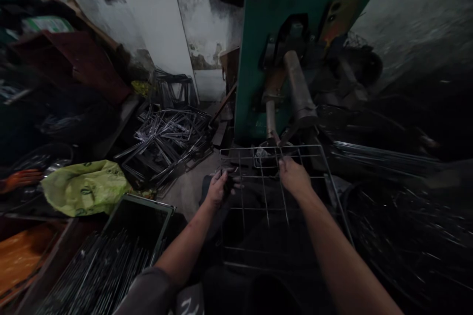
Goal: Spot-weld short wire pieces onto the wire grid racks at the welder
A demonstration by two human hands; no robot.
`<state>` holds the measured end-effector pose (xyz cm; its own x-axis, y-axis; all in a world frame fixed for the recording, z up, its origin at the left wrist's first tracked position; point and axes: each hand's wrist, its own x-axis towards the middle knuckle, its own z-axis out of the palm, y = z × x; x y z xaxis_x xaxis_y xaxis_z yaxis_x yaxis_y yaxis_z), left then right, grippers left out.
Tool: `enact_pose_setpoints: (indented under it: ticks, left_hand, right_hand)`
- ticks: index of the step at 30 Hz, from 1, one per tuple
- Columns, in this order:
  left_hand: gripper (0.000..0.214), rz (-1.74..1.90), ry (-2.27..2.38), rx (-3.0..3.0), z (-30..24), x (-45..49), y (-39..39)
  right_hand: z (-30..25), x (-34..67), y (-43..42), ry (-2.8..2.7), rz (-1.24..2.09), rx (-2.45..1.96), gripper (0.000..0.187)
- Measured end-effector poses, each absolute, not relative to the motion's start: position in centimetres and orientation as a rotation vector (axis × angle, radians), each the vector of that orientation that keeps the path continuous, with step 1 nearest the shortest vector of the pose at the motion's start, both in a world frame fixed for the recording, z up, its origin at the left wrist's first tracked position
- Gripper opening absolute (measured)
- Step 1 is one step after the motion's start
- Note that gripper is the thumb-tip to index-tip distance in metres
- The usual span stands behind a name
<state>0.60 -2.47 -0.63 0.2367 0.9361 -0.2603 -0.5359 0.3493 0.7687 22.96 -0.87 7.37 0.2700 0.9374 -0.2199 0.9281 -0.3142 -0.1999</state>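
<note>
A rectangular wire rack with crossing rods lies in front of me, its far edge by the electrode tips of a green spot welder. My right hand is closed around wires near the rack's far edge, just below the lower electrode arm. At the rack's left side, my left hand is closed with its fingers at a cross wire. The dim light hides some of those fingertips. The upper electrode arm reaches out above the rack.
Bent wire frames are heaped on the floor to the left. Straight rods fill a bin at lower left, near a yellow-green sack. Another person's orange-gloved hand is at far left. Long rods lie at right.
</note>
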Motion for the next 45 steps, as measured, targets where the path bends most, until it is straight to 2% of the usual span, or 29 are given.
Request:
enact_pose_setpoints:
  ticks: [7, 20, 45]
  left_hand:
    - [0.053, 1.09, 0.78, 0.613, 0.3, 0.4, -2.7]
    - [0.061, 1.034, 0.773, 0.606, 1.9, 3.2, -3.3]
    - [0.056, 0.935, 0.669, 0.657, 1.3, 6.2, -1.4]
  right_hand:
    - [7.5, 22.8, -0.7, -1.809, 0.503, -2.45, 0.033]
    - [6.4, 26.6, -2.0, -1.815, 0.403, -2.37, 0.029]
    - [4.4, 30.8, -1.6, -1.719, 0.299, -2.375, 0.032]
